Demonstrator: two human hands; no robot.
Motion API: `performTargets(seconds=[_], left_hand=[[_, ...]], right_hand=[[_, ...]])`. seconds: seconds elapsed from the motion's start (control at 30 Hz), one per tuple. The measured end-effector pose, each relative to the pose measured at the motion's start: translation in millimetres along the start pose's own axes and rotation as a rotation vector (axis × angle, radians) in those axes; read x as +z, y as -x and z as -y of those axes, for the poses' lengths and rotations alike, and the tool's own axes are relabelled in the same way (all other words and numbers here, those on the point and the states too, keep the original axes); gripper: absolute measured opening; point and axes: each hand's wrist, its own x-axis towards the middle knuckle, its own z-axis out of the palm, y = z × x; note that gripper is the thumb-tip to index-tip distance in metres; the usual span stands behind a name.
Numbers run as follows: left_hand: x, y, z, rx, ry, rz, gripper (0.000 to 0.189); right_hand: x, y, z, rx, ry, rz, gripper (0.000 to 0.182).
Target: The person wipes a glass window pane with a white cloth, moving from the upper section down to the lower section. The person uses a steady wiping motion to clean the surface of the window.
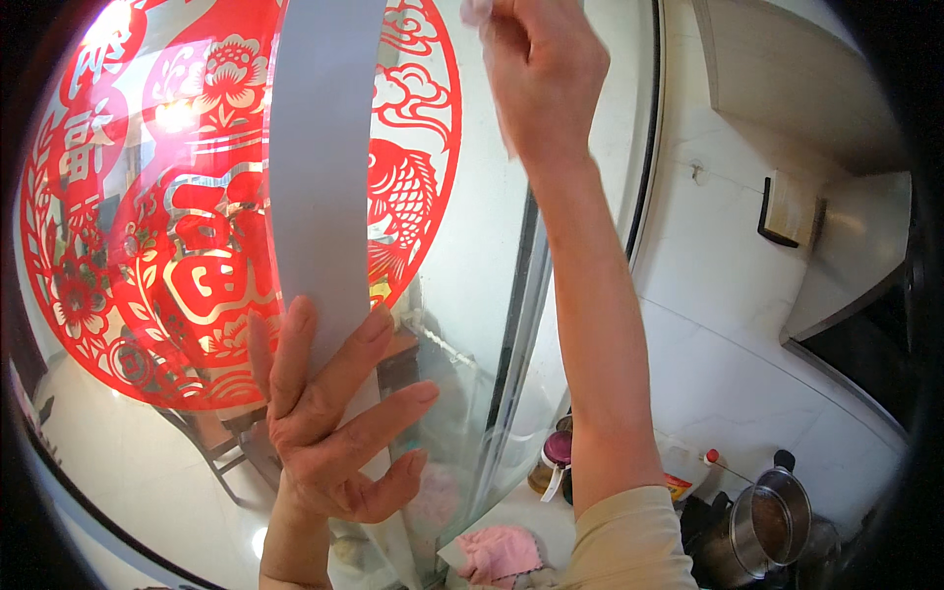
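Observation:
My left hand (343,424) is spread in front of an upright pale grey strip (322,162), which looks like the frame of a glass door. Its fingers are apart and hold nothing; some fingertips overlap the strip, though firm contact is hard to judge. A large round red paper-cut decoration (221,243) with flowers, a fish and characters shows on the glass on both sides of the strip. My right hand (549,77) is raised at the top edge, to the right of the decoration. Its fingers are curled and partly cut off, so whether they hold anything is hidden.
Below my right forearm are a pink cloth (498,553), a purple-lidded jar (557,450) and a bottle with a red cap (682,468). A metal pot (771,516) stands at lower right, under a range hood (855,258). Wooden furniture (214,435) shows through the glass.

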Motion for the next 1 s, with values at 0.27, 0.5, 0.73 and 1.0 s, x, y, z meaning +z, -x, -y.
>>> performTargets(seconds=[0.27, 0.5, 0.73, 1.0], left_hand=[[-4, -3, -2, 0.008, -0.01, 0.034, 0.033], [-3, -2, -1, 0.008, 0.008, 0.031, 0.033], [-4, -5, -3, 0.022, 0.019, 0.034, 0.033], [-5, -4, -1, 0.036, 0.026, 0.027, 0.032]], right_hand=[[5, 47, 24, -0.031, -0.089, -0.138, 0.013], [1, 24, 28, 0.014, 0.031, -0.133, 0.009], [7, 2, -3, -0.053, 0.018, -0.193, 0.007], [-2, 58, 48, -0.037, -0.08, -0.14, 0.009]])
